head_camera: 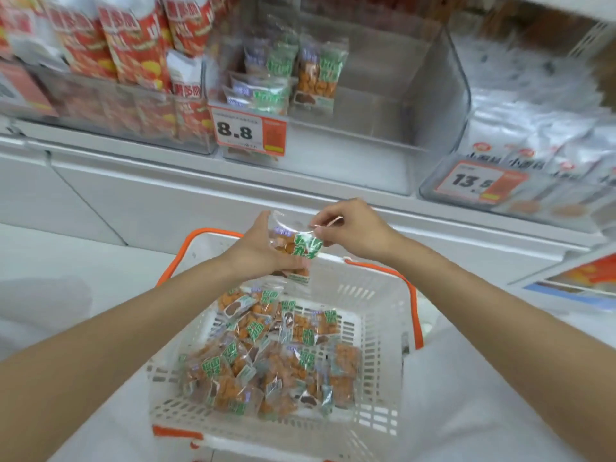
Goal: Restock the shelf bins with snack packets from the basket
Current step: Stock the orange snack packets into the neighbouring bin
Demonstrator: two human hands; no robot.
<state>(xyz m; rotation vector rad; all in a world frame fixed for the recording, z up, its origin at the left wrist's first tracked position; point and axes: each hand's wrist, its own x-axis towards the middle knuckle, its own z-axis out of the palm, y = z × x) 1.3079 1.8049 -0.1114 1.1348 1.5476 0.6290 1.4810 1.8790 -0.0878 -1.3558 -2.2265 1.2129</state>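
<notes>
A white plastic basket (376,331) with orange handles stands below me, holding several clear snack packets (266,358) with orange pieces and green labels. Above its far rim my left hand (256,251) grips one such snack packet (295,248) from the left side. My right hand (353,228) pinches the same packet's top edge between thumb and fingers. Up on the shelf, a clear bin (416,105) with an 8.8 price tag (248,130) holds a few matching packets (300,78) at its left side.
The bin to the left holds red and white snack bags (133,45). A bin at the right with a 13.5 tag (476,181) holds white packets (533,121). A white shelf ledge (200,181) runs between basket and bins.
</notes>
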